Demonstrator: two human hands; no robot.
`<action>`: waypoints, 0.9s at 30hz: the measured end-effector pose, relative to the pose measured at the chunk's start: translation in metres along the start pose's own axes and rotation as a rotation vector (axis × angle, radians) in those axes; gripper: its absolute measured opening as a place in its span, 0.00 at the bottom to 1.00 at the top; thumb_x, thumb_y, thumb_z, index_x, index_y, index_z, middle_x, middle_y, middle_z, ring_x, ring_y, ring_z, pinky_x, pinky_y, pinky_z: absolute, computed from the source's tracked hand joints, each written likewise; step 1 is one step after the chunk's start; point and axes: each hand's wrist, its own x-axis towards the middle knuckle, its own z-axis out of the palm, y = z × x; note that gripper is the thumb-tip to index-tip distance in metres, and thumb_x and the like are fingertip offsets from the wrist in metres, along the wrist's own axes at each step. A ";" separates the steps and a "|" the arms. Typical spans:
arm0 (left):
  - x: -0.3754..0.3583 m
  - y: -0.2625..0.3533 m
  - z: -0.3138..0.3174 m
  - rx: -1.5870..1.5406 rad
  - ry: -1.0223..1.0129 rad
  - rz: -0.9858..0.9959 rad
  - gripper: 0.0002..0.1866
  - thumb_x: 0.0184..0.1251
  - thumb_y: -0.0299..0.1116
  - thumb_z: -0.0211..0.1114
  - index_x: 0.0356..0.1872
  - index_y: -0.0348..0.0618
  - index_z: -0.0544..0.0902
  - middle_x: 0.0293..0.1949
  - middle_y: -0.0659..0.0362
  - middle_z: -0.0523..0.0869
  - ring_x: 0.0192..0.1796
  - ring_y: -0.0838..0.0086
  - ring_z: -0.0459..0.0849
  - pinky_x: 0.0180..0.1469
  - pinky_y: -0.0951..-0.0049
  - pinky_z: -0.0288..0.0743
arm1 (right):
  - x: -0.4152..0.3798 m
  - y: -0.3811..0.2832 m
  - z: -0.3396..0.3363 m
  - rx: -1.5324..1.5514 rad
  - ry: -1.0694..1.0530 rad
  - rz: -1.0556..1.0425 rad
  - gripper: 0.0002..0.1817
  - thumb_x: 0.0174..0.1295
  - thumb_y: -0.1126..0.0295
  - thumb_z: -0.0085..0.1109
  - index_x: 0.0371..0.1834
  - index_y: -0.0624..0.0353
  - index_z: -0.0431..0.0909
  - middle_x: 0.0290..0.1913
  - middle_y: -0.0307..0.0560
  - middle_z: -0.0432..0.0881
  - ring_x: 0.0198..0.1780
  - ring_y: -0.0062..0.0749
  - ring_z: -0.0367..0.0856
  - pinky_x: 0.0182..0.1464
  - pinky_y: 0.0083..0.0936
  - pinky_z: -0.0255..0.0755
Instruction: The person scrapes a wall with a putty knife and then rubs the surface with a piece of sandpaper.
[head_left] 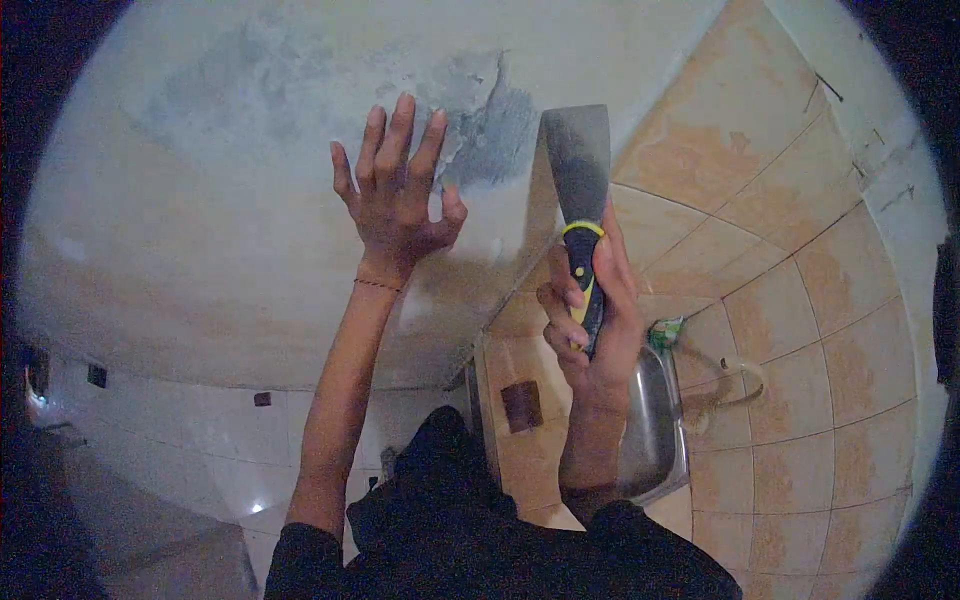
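My left hand point(395, 205) is spread out against the pale wall point(250, 220), fingers apart and holding nothing. Its fingertips lie beside a rough grey patch point(495, 130) where the surface looks chipped and scraped. In my right hand point(612, 320) is a putty knife point(580, 170), its broad metal blade pointing up and its black-and-yellow handle wrapped by my fingers. The blade overlaps the edge between the wall and the orange-beige tiles in this view, to the right of the grey patch.
Below my right forearm is a metal sink point(652, 430) set in a tiled counter. A tap point(740, 385) and a green packet point(665, 332) are near it. Marbled tiles point(790, 400) cover the right wall. Dark nails point(830, 88) stick out at upper right. White floor tiles point(220, 430) show at lower left.
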 end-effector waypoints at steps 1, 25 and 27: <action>-0.001 0.000 0.001 -0.005 0.005 0.000 0.31 0.60 0.46 0.51 0.68 0.59 0.75 0.72 0.60 0.70 0.75 0.65 0.63 0.79 0.49 0.36 | -0.002 -0.001 -0.002 0.023 -0.012 0.008 0.31 0.78 0.59 0.43 0.81 0.43 0.47 0.26 0.39 0.64 0.14 0.15 0.57 0.07 0.09 0.50; -0.002 0.000 0.004 -0.011 0.002 -0.007 0.32 0.59 0.46 0.53 0.69 0.60 0.74 0.72 0.61 0.70 0.76 0.65 0.62 0.79 0.51 0.35 | 0.000 -0.004 -0.007 0.173 -0.005 0.057 0.29 0.78 0.62 0.41 0.80 0.42 0.48 0.27 0.43 0.65 0.14 0.17 0.58 0.06 0.09 0.52; 0.002 -0.002 0.006 -0.016 0.015 0.004 0.32 0.59 0.46 0.53 0.69 0.60 0.74 0.72 0.61 0.70 0.76 0.65 0.62 0.79 0.51 0.35 | 0.002 -0.006 -0.009 0.146 -0.041 0.061 0.29 0.78 0.63 0.41 0.80 0.42 0.48 0.27 0.42 0.65 0.14 0.17 0.58 0.06 0.09 0.52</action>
